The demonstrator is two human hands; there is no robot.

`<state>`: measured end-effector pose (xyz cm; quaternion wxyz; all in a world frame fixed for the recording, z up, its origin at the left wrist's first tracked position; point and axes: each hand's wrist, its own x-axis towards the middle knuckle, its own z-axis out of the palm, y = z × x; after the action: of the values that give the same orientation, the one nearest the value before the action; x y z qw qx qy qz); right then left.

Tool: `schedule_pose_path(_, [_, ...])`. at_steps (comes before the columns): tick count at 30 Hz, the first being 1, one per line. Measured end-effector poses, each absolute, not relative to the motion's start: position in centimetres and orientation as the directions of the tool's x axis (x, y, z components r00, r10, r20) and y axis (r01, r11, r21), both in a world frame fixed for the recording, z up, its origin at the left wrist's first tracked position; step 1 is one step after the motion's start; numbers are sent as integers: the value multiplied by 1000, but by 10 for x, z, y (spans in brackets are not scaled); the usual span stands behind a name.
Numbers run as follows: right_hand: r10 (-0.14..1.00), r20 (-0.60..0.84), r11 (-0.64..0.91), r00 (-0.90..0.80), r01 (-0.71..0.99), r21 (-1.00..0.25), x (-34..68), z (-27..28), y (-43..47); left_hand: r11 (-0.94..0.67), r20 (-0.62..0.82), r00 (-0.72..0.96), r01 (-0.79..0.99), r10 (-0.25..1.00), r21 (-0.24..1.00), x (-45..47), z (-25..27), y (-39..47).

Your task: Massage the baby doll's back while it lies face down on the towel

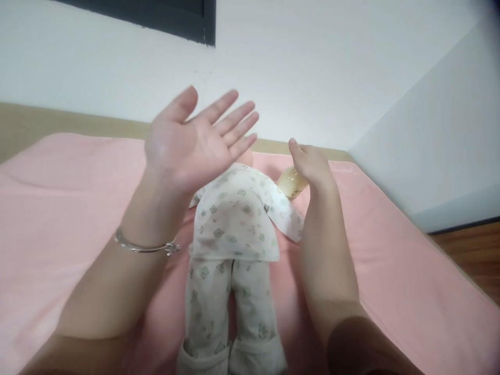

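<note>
A small figure, a baby or a doll, lies in a white printed top [234, 224] and matching trousers [209, 302] with turned-up cuffs. Its head is mostly hidden behind my left hand [195, 140], which is raised palm toward me with fingers spread and nothing in it. To the right, beside the figure's sleeve [287, 216], my right hand [314, 166] is closed around a tilted bottle [291, 182] with pale yellow contents. The thumb points up; the other fingers are hidden behind the bottle and hand.
A pink sheet [410, 271] covers the bed under the figure. Behind it are a beige edge [23, 125] and a white wall [292, 67] with a dark frame [209, 26] at the top. Wooden floor [474, 252] shows at the right.
</note>
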<state>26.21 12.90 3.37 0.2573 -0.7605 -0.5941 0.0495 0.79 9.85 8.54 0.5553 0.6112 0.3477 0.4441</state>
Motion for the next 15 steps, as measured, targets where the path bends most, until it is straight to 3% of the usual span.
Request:
schedule_pose_path(3, [926,230,-171,300,876,-450,265,32,131,-162,151,249,24,957,987,-3,92,89])
schedule_pose_path(8, [930,241,-123,278,852,-510,270,33,127,137,83,490,-396,868,908,0,90,80])
schedule_pose_path(11, [929,258,-109,266,861,-496,266,43,116,132,-24,451,-210,892,969,5,92,78])
schedule_pose_path(13, [904,341,-68,257,876,-478,256,52,105,-36,33,353,2,935,999,8,91,75])
schedule_pose_path(15, [861,460,34,215,879,-476,239,59,93,-153,115,336,89,935,984,10,83,72])
